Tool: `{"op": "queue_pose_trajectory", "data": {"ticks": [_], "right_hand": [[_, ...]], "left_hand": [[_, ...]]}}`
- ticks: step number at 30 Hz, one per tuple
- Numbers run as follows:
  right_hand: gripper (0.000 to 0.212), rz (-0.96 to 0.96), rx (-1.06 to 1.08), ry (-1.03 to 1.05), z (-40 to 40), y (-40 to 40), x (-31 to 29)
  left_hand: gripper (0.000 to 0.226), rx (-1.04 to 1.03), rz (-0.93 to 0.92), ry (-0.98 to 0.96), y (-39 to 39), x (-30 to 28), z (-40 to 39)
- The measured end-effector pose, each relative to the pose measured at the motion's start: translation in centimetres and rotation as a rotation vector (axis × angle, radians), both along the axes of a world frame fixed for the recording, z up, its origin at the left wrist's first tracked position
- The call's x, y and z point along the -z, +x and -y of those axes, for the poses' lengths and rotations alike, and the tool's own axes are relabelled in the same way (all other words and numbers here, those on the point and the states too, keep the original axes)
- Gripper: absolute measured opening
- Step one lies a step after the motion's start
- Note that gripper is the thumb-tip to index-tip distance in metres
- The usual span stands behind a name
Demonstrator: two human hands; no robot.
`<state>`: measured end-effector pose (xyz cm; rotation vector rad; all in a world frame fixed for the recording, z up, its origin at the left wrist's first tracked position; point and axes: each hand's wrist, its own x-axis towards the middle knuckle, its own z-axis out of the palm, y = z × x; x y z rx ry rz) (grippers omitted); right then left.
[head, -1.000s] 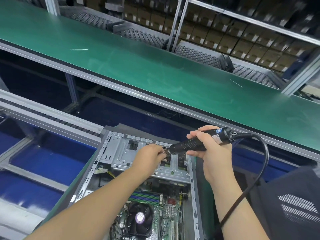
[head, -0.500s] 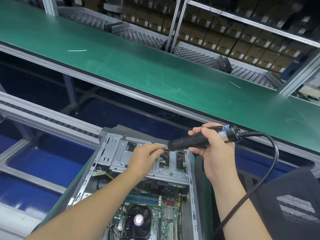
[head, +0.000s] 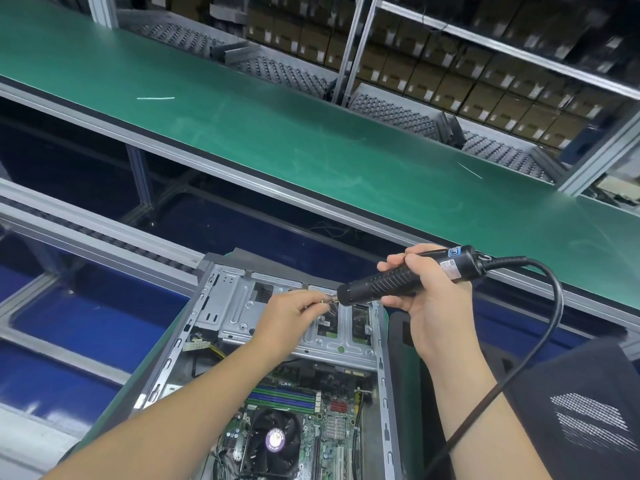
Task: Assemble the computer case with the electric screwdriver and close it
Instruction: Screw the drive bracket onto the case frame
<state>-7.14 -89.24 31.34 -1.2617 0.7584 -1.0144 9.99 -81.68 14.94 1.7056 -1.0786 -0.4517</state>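
An open computer case [head: 228,306] lies on the bench below me, its metal drive cage toward the far end and the motherboard with a CPU fan [head: 273,441] nearer me. My right hand [head: 426,306] grips a black electric screwdriver [head: 388,282], held almost level above the cage with its tip pointing left. My left hand [head: 287,317] pinches the bit at the screwdriver's tip; any screw there is too small to tell. The tool's black cable [head: 550,327] loops down to the right.
A green conveyor belt [head: 311,140] runs across behind the case. Shelves of cardboard boxes [head: 450,81] and perforated metal trays [head: 398,112] stand beyond it. A roller rail [head: 86,233] passes at left. A dark panel [head: 405,327] lies right of the case.
The screwdriver and my right hand rose slightly above the drive cage. My left hand stayed at the bit's tip.
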Motion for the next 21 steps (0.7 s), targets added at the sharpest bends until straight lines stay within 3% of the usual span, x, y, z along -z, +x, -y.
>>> {"op": "queue_pose_trajectory", "data": {"ticks": [15, 17, 19, 21], "right_hand": [[0.014, -0.033, -0.067, -0.037, 0.1, -0.6, -0.1], [0.013, -0.024, -0.060, -0.039, 0.2, -0.8, -0.1], [0.012, -0.007, -0.060, -0.041, 0.3, -0.9, -0.1], [0.014, 0.001, -0.062, -0.037, 0.4, -1.1, -0.2]], "left_hand": [[0.009, 0.077, 0.049, 0.084, -0.4, 0.0, -0.1], [0.022, 0.093, 0.017, 0.126, -0.4, -0.3, -0.1], [0.053, 0.084, 0.089, 0.175, -0.4, -1.4, -0.6], [0.052, -0.045, 0.113, 0.107, -0.9, -2.8, -1.9]]}}
